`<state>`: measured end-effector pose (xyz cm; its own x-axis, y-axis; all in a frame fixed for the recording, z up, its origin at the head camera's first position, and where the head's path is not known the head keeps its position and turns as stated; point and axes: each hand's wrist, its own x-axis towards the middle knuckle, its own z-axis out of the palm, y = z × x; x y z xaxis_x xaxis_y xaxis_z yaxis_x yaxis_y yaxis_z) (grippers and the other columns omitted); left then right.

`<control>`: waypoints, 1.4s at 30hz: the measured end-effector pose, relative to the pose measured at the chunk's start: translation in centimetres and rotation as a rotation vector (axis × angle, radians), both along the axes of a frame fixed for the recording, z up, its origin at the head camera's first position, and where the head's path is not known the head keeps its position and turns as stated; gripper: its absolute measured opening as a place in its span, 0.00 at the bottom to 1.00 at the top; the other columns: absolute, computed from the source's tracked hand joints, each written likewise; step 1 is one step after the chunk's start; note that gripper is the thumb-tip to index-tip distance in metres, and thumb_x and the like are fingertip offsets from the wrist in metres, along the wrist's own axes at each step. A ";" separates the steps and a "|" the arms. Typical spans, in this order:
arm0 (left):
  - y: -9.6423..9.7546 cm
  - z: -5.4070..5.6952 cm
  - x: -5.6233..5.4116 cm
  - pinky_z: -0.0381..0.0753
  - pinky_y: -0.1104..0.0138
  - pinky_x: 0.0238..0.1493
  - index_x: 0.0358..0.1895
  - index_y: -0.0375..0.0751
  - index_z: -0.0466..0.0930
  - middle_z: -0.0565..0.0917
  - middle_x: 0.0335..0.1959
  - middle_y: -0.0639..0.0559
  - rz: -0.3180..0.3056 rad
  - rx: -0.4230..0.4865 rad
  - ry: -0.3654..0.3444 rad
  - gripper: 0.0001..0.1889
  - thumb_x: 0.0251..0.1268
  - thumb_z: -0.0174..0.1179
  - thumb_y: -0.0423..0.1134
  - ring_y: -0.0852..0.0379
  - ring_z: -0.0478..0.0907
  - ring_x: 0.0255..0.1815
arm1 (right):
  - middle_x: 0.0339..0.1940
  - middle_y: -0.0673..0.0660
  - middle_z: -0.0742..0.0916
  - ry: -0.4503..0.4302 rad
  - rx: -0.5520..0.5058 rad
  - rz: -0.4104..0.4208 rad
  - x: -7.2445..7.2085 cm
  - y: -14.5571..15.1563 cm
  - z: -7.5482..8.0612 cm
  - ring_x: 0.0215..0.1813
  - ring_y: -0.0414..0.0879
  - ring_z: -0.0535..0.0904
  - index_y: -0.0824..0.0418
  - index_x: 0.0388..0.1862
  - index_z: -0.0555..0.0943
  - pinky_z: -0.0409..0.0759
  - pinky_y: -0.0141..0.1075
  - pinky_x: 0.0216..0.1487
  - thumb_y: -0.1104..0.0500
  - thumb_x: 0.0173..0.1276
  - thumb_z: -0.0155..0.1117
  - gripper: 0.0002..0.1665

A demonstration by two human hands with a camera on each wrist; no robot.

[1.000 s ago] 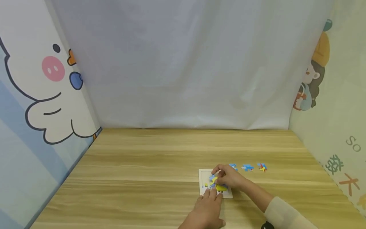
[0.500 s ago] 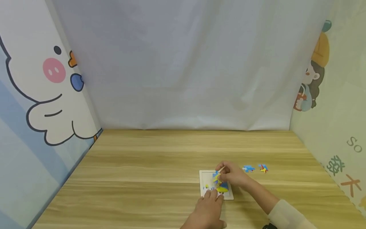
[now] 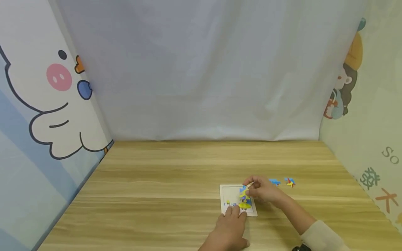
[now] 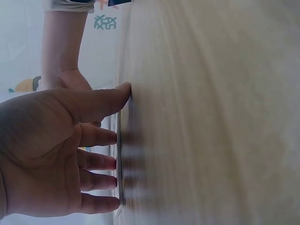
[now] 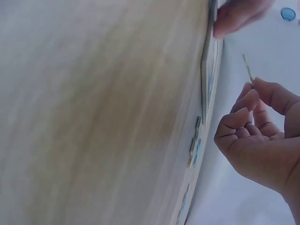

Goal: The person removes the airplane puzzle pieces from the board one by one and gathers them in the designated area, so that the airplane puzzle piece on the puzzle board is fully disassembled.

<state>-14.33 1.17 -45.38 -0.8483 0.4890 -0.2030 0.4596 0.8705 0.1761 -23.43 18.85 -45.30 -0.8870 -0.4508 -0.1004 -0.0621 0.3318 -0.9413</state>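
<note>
In the head view a square, pale puzzle board (image 3: 230, 191) lies on the table. My left hand (image 3: 228, 228) rests its fairly straight fingertips on the board's near edge; the left wrist view shows the fingers (image 4: 96, 162) side by side there. My right hand (image 3: 263, 190) pinches a thin blue-and-yellow puzzle piece (image 3: 243, 192) between thumb and fingers over the board's right side. Seen edge-on in the right wrist view, that puzzle piece (image 5: 248, 67) is raised clear of the board. A yellow-and-blue area (image 3: 245, 205) shows at the board's lower right.
Right of the board lie two loose puzzle pieces, one blue (image 3: 275, 182) and partly behind the right hand, the other blue, red and yellow (image 3: 289, 182). A grey-white curtain (image 3: 201, 87) hangs behind the wooden table (image 3: 141, 195). Printed panels stand at both sides.
My right hand has shifted rightward with the pinched puzzle piece, toward the board's right side, and now covers more of the loose pieces. The left hand stays on the near edge.
</note>
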 end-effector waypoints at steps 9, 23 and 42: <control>0.1 0.2 0.2 0.68 0.51 0.56 0.62 0.48 0.70 0.64 0.61 0.47 0.015 0.016 -0.018 0.38 0.45 0.69 0.57 0.46 0.59 0.65 | 0.27 0.56 0.78 -0.010 -0.021 0.032 0.1 2.1 0.1 0.26 0.44 0.71 0.74 0.51 0.70 0.67 0.31 0.24 0.64 0.63 0.61 0.21; 1.8 0.4 0.2 0.70 0.55 0.53 0.61 0.53 0.69 0.66 0.62 0.55 -0.032 -0.037 0.034 0.37 0.45 0.68 0.61 0.50 0.63 0.62 | 0.26 0.54 0.76 0.002 -0.016 -0.040 0.1 4.9 0.2 0.24 0.41 0.67 0.78 0.52 0.68 0.65 0.30 0.24 0.66 0.64 0.59 0.22; 2.2 -0.2 0.3 0.72 0.59 0.47 0.63 0.52 0.67 0.65 0.54 0.62 0.031 -0.077 0.060 0.43 0.40 0.68 0.64 0.57 0.62 0.56 | 0.22 0.54 0.75 -0.015 0.109 -0.105 -0.1 8.6 -0.2 0.22 0.40 0.67 0.77 0.47 0.70 0.68 0.29 0.23 0.69 0.61 0.59 0.17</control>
